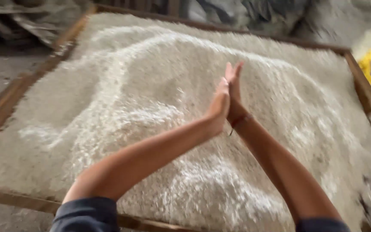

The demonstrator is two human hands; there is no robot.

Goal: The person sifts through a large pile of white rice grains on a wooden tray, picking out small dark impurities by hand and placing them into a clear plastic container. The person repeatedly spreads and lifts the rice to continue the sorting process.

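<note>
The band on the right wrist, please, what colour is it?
Red, seen in the head view: band.

Two bare hands, the left hand (219, 103) and the right hand (234, 88), are seen pressed together above one wooden-framed tray (5, 107). One spread heap of pale shavings (129, 107) is held within it. One yellow object (368, 64) is seen far right.

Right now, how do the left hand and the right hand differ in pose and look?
The left hand sits nearer the camera, its fingertips ending lower; the right hand reaches higher behind it. The right wrist carries a red thread band; the left wrist is bare. Both stand flat, palms pressed together, above the white grain in the wooden frame.
</note>
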